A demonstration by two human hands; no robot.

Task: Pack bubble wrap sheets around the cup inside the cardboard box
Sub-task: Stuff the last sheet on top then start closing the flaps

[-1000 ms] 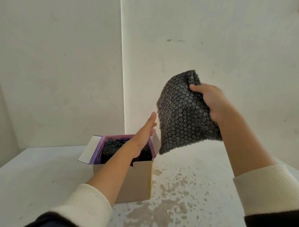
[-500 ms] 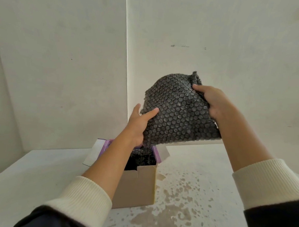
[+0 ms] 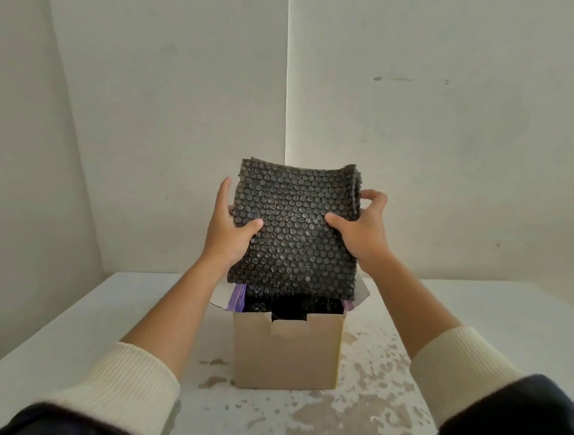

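On the pale bench (image 3: 77, 323), stained brown toward the near right and set against a plain white wall corner: cardboard box (image 3: 286, 355), upright, top flaps open, purple inner face (image 3: 236, 297) showing at the left flap. The visible part of the opening is packed with dark bubble wrap (image 3: 291, 304). No cup visible; presumably buried under that wrap, cannot confirm.

Held above the box: one bubble wrap sheet (image 3: 295, 231), dark, roughly square, spread flat and facing the camera. Its lower edge hangs just over the box mouth and hides the back rim. Its right edge looks doubled over.

Grip, left hand (image 3: 227, 237): holds the sheet's left edge, thumb across the front, fingers (image 3: 223, 195) behind and mostly hidden. Grip, right hand (image 3: 360, 235): holds the right edge, thumb on the front face, fingers (image 3: 373, 196) curled round near the upper right corner. Both hands are closed on the sheet; neither touches the box.

Key relation: the box opening lies directly below the hands, centred between them, with neither hand clearly nearer. The sheet's plane is near vertical, and it looks wider than the opening.

Judgement: the next step is to lower the sheet in, which likely needs bunching or folding to fit. Risks: an edge catches on a flap, or the sheet ends up on top rather than around the cup.
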